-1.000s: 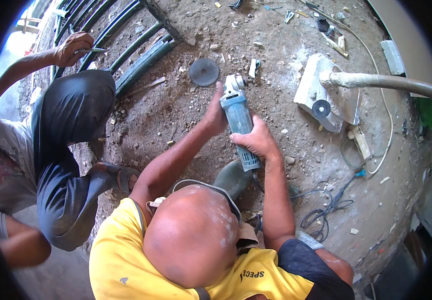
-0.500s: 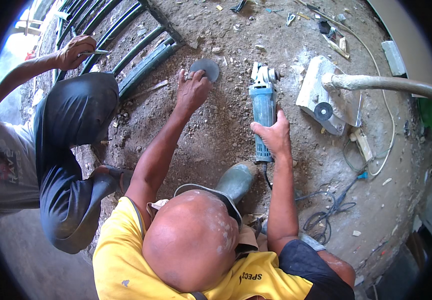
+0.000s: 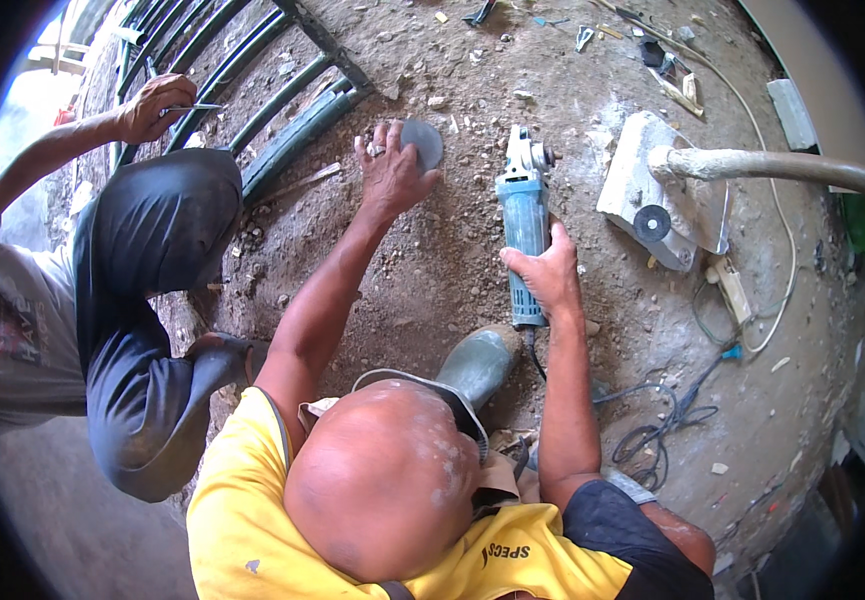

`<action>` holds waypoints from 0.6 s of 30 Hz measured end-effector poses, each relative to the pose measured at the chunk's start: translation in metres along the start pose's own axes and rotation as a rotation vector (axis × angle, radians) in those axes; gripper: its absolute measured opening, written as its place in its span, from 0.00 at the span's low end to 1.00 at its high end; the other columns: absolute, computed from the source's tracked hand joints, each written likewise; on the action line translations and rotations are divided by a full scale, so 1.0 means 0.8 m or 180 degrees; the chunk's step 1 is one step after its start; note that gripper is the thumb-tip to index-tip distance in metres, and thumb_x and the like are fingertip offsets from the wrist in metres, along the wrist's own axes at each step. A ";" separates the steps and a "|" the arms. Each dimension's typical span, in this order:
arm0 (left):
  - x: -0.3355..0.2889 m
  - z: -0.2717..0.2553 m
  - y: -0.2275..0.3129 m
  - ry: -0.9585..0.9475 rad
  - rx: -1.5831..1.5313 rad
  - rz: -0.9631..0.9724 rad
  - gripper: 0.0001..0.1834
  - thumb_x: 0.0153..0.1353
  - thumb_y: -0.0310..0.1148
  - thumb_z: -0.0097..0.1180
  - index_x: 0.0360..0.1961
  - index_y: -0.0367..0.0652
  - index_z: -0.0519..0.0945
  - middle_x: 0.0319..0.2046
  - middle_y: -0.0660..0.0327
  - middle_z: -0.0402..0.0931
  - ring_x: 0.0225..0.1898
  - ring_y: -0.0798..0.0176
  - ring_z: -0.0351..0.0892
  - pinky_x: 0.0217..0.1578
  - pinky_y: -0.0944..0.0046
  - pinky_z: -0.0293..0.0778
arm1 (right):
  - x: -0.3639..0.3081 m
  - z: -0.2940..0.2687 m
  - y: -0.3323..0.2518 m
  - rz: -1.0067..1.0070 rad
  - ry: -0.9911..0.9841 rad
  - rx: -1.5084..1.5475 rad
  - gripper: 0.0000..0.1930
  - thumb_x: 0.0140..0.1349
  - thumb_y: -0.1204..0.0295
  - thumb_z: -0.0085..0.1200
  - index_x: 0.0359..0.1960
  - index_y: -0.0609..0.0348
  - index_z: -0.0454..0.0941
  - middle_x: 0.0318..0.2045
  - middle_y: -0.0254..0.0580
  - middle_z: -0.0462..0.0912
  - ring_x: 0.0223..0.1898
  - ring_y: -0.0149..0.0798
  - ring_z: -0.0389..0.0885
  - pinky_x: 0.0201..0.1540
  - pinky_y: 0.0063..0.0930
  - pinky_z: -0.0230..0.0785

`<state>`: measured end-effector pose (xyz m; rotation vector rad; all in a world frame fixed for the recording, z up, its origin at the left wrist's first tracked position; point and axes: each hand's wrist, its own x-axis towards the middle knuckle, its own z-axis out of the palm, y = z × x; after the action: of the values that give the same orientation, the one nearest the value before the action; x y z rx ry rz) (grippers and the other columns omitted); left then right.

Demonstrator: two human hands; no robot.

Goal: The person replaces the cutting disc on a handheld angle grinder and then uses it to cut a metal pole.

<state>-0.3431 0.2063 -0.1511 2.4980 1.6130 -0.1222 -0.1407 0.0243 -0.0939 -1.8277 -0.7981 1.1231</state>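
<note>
My right hand (image 3: 549, 275) is wrapped round the body of a blue angle grinder (image 3: 525, 225), whose metal gear head points away from me. No disc shows on its spindle. A cord runs from its near end. Farther left, my left hand (image 3: 392, 175) reaches out low over the ground, fingers spread, a ring on one of them. Beside its fingers lies a grey round disc (image 3: 422, 143), partly covered by the hand; whether the fingertips touch it I cannot tell.
A dark green metal-bar frame (image 3: 292, 135) lies at the far left. Near it a co-worker's hand (image 3: 157, 108) holds a thin pointed tool. On the right stands a whitish block-like base with a pole (image 3: 772, 168), a small black disc (image 3: 651, 223) on it. Cables (image 3: 667, 420) coil on the dirt.
My left hand has loosened and spread its fingers beside the grey disc, which stays about where it was. My right hand keeps its hold on the grinder, now tilted slightly.
</note>
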 end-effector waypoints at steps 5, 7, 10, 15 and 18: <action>0.001 -0.007 0.000 -0.0006 -0.0666 -0.0081 0.28 0.50 0.47 0.68 0.42 0.34 0.77 0.70 0.45 0.54 0.72 0.40 0.50 0.67 0.24 0.38 | 0.001 -0.003 -0.003 0.0082 -0.0092 -0.0042 0.32 0.42 0.67 0.69 0.50 0.68 0.73 0.38 0.48 0.83 0.37 0.40 0.83 0.44 0.34 0.77; -0.003 -0.018 0.001 0.0203 -0.1320 -0.0089 0.26 0.49 0.46 0.69 0.41 0.37 0.76 0.70 0.44 0.54 0.70 0.40 0.56 0.67 0.27 0.45 | 0.001 -0.007 -0.002 0.0138 -0.0066 -0.0069 0.32 0.42 0.67 0.69 0.51 0.68 0.73 0.38 0.48 0.83 0.37 0.40 0.83 0.44 0.34 0.77; -0.015 -0.038 -0.020 -0.0864 -0.6101 -0.0343 0.40 0.54 0.52 0.63 0.59 0.36 0.66 0.70 0.37 0.51 0.65 0.34 0.65 0.64 0.38 0.65 | 0.003 -0.006 0.001 0.0202 -0.0059 -0.0089 0.33 0.42 0.67 0.67 0.52 0.68 0.73 0.37 0.49 0.83 0.36 0.42 0.84 0.44 0.35 0.77; -0.047 -0.083 -0.009 -0.1443 -0.8424 0.0724 0.51 0.58 0.58 0.55 0.73 0.38 0.51 0.69 0.30 0.46 0.69 0.28 0.52 0.65 0.33 0.61 | 0.002 -0.008 0.002 0.0093 0.0037 -0.0142 0.34 0.43 0.68 0.66 0.55 0.66 0.72 0.37 0.48 0.83 0.36 0.42 0.84 0.44 0.35 0.77; -0.048 -0.087 -0.004 -0.1584 -0.8551 0.0830 0.52 0.58 0.61 0.53 0.73 0.38 0.49 0.70 0.28 0.43 0.70 0.27 0.50 0.64 0.28 0.59 | 0.005 -0.002 0.005 -0.0027 0.0028 -0.0132 0.35 0.43 0.68 0.67 0.56 0.66 0.71 0.39 0.50 0.84 0.38 0.44 0.84 0.45 0.36 0.76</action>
<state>-0.3636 0.1860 -0.0773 0.2644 0.1093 0.7592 -0.1374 0.0252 -0.0982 -1.8607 -0.8290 1.0998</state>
